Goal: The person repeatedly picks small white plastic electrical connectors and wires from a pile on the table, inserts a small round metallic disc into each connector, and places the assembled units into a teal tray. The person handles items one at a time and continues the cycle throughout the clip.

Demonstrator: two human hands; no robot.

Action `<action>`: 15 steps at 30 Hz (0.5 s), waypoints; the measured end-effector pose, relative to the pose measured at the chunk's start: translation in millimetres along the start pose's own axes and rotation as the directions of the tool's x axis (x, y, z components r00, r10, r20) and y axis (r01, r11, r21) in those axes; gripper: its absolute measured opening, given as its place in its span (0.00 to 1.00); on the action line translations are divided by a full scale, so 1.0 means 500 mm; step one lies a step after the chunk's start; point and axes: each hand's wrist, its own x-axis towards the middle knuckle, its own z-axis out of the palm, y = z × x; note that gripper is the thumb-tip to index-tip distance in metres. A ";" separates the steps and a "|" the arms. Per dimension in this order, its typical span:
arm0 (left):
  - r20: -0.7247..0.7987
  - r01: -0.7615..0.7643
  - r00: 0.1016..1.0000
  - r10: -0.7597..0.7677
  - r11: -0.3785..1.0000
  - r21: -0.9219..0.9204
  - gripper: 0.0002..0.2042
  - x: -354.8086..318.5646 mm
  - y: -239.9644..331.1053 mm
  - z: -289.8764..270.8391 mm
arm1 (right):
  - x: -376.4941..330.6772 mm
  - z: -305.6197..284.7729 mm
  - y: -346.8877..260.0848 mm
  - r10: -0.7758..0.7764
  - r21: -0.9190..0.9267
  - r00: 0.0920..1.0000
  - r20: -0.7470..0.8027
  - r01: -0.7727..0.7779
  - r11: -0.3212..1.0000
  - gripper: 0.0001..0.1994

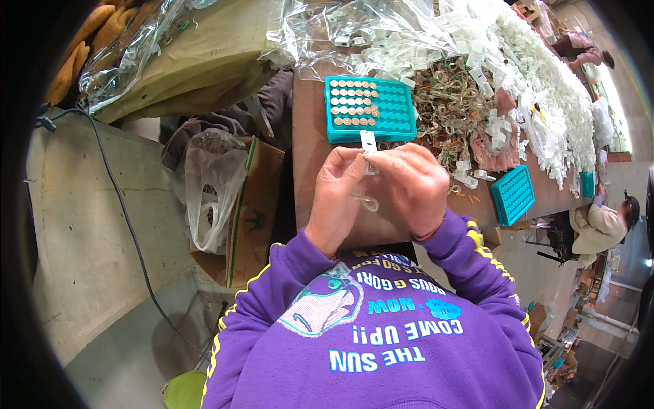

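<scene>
Together, my left hand (335, 194) and right hand (417, 187), equally near, pinch a small white plastic piece (368, 141) between their fingers (400, 165), its long axis pointing away from me toward a teal tray (340, 138) holding round tan pieces (351, 110) just beyond my fingertips.

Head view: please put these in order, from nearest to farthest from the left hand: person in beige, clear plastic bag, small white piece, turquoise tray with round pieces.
1. Small white piece: at the fingertips of the left hand.
2. Turquoise tray with round pieces: just beyond the hand.
3. Clear plastic bag: to the left.
4. Person in beige: far right.
</scene>
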 end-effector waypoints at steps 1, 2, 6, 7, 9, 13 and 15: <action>0.001 -0.009 1.000 0.009 1.000 -0.025 0.06 0.000 -0.002 0.000 | -0.009 0.014 -0.005 -0.063 -0.035 0.997 -0.054 0.062 0.997 0.14; 0.011 -0.025 1.000 0.026 0.998 -0.051 0.06 0.000 -0.004 -0.001 | -0.016 0.024 -0.008 -0.102 -0.057 0.989 -0.112 0.096 0.994 0.15; 0.029 -0.017 0.999 0.018 0.999 -0.031 0.08 0.002 -0.004 -0.007 | -0.019 0.035 -0.010 -0.061 0.007 0.973 -0.223 0.064 0.998 0.17; 0.046 0.010 0.999 -0.009 0.999 -0.032 0.08 0.000 -0.001 -0.010 | -0.014 0.028 -0.009 0.144 0.129 0.966 -0.214 -0.118 0.985 0.17; 0.100 0.070 0.993 -0.067 0.997 -0.033 0.09 -0.005 0.000 -0.012 | -0.003 0.012 -0.012 0.507 0.377 0.845 -0.169 -0.420 0.826 0.16; 0.200 0.189 0.962 -0.185 0.982 0.001 0.12 -0.009 -0.001 -0.006 | 0.021 -0.056 0.023 0.538 0.577 0.628 0.562 -0.764 0.289 0.12; 0.211 0.241 0.949 -0.233 0.970 -0.015 0.13 -0.012 -0.002 -0.001 | 0.008 -0.047 0.014 0.582 0.639 0.694 0.423 -0.684 0.351 0.09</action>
